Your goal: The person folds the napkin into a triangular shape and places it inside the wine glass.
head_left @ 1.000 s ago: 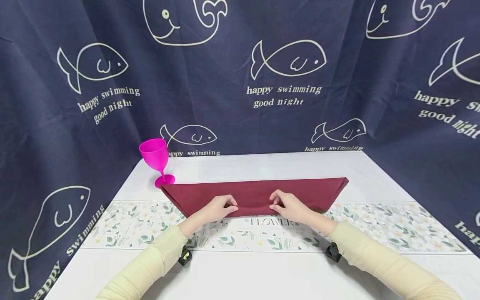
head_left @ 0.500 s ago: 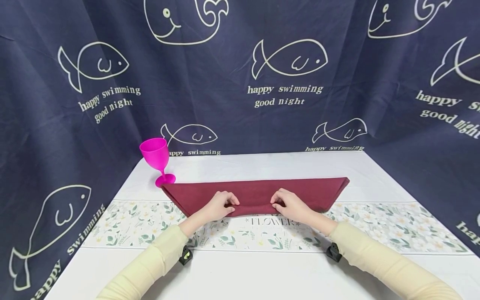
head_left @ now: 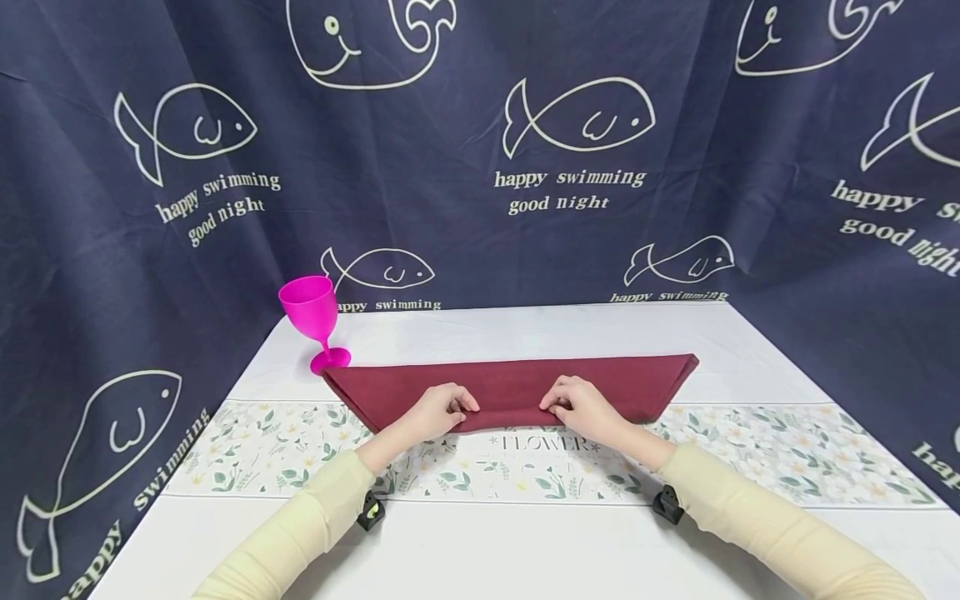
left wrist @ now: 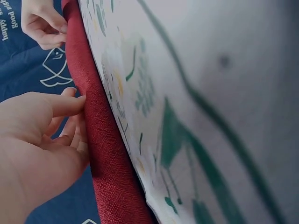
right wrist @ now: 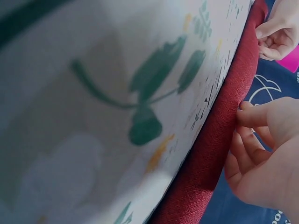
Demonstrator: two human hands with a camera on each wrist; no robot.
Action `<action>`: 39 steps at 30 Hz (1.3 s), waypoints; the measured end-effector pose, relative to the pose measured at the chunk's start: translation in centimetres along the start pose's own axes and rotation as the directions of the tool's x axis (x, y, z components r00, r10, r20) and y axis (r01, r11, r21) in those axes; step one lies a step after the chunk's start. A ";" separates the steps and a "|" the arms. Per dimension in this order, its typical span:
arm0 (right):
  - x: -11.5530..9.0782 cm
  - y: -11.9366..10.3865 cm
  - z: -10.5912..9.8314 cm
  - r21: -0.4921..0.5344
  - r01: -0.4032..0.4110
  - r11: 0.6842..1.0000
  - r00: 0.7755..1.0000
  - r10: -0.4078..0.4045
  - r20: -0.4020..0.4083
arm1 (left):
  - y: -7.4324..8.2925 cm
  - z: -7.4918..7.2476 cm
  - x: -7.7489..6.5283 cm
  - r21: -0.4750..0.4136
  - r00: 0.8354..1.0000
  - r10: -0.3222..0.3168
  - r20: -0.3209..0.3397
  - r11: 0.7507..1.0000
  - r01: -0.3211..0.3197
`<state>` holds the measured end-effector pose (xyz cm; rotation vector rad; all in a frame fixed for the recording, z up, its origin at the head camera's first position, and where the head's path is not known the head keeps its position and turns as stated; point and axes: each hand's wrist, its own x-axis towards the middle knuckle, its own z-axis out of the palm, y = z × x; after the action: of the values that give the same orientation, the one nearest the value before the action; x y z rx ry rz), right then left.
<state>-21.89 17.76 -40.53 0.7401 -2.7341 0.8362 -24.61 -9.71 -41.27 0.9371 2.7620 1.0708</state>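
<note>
A dark red cloth napkin [head_left: 510, 382], folded into a wide strip with slanted ends, lies across the table. Its near edge forms a thick roll [left wrist: 105, 154]. Left of the middle, my left hand [head_left: 433, 412] pinches this roll with thumb and curled fingertips. My right hand [head_left: 588, 411] grips it the same way right of the middle, with a short stretch of cloth between the two hands. In the right wrist view the thumb [right wrist: 254, 112] lies on the roll and the fingers bend at its far side.
A bright pink goblet [head_left: 310, 312] stands upright at the back left, its base right by the napkin's left corner. The white tablecloth [head_left: 487, 542] has a floral band with printed lettering. A dark blue curtain [head_left: 450, 192] with fish drawings hangs behind.
The napkin's near edge has rolled slightly away from me between the hands. My fingers and thumbs have shifted a little on the cloth; the goblet stays put.
</note>
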 end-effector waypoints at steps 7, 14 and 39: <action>-0.1 0.0 0.0 -0.026 0.029 0.999 1.000 -0.029 0.008 | -0.2 -0.1 -0.1 0.015 0.999 0.038 0.005 0.999 -0.038; -0.3 0.1 -0.1 -0.054 0.054 0.997 0.998 -0.053 0.018 | -0.5 -0.2 -0.1 0.014 0.996 0.080 0.031 0.997 -0.080; -0.4 0.3 -0.1 -0.106 -0.002 0.994 0.995 0.013 0.101 | -0.2 0.0 -0.1 0.066 0.998 -0.007 0.064 0.998 0.002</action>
<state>-21.68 18.20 -40.71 0.7715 -2.8468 0.6663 -24.65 -9.91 -41.40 0.9545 2.7613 0.9375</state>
